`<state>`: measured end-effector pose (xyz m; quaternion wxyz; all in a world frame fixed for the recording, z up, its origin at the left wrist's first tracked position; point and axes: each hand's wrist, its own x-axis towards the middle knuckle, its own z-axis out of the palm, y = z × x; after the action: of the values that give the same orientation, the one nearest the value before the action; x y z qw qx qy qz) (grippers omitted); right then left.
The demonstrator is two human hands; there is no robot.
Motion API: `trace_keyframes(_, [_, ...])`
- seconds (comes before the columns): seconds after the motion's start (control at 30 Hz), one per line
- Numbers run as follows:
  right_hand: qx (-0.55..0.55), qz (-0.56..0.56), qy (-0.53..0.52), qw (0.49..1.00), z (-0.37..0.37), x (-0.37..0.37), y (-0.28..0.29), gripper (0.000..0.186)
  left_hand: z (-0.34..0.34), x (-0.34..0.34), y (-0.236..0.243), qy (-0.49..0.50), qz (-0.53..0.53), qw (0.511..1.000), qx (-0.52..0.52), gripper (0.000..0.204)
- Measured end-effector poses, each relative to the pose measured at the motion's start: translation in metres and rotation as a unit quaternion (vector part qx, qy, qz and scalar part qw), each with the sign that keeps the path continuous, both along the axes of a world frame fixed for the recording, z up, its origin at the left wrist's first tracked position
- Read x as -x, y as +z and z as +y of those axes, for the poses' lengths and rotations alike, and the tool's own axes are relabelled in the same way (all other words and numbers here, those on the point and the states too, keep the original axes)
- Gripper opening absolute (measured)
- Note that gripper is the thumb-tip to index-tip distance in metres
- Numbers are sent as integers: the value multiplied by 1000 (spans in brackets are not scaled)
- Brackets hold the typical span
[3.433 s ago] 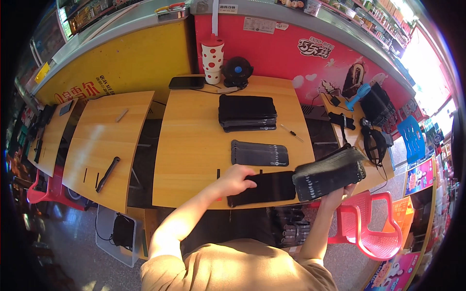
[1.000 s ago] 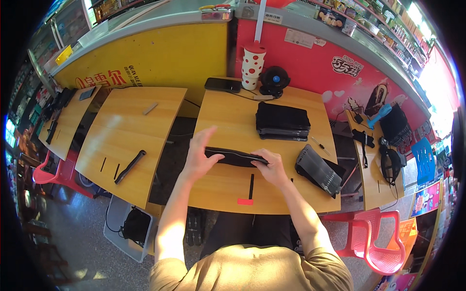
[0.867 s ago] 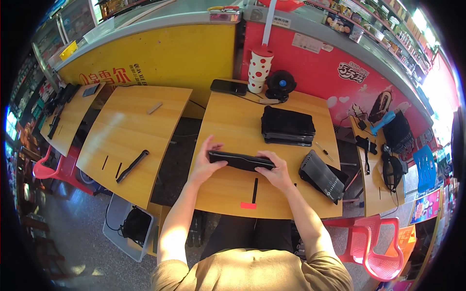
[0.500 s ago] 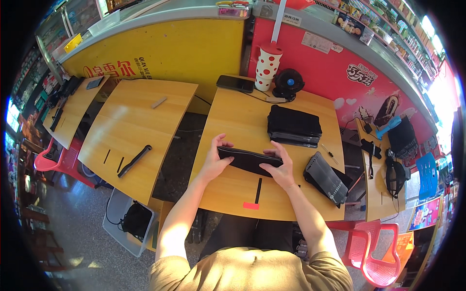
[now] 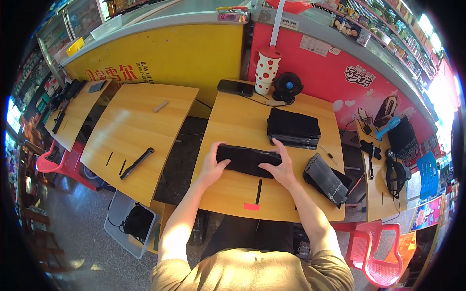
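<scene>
A flat black rectangular pouch-like item is held level over the wooden table; its exact kind is unclear. My left hand grips its left end, thumb on the near face. At the right end, my right hand holds it the same way. Beyond it and to the right lies a stack of similar black items. Dark grey flat packets overlap at the table's right side. Nearer to me are a black strip and a red tag.
At the table's back stand a phone, a red-dotted tumbler and a small black fan. A thin pen-like tool lies right. Side tables flank mine, the left one across a gap. A pink chair stands lower right.
The black item has tipped so that more of its broad face shows, and both hands have turned with it. Its grip at both ends is unchanged. The other things stay put.
</scene>
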<state>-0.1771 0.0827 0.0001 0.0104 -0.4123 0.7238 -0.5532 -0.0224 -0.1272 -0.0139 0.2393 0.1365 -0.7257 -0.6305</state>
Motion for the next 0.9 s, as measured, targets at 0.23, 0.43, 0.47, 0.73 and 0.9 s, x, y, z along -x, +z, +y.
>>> trace_keyframes(0.23, [-5,-139,36,990,12,-4,-14,85,12,-11,4,-10,77,994,-80,61])
trace_keyframes(0.43, [-49,-59,52,996,15,-11,6,80,14,-5,12,53,69,995,55,71])
trace_keyframes(0.47, [-98,-104,56,988,17,-10,6,78,15,-9,11,29,100,992,-75,71])
trace_keyframes(0.73, [-19,-84,35,996,17,-17,3,77,7,-9,-12,14,70,992,-101,30])
trace_keyframes(0.9, [31,44,-4,999,36,3,57,77,6,23,47,-28,70,994,-74,18])
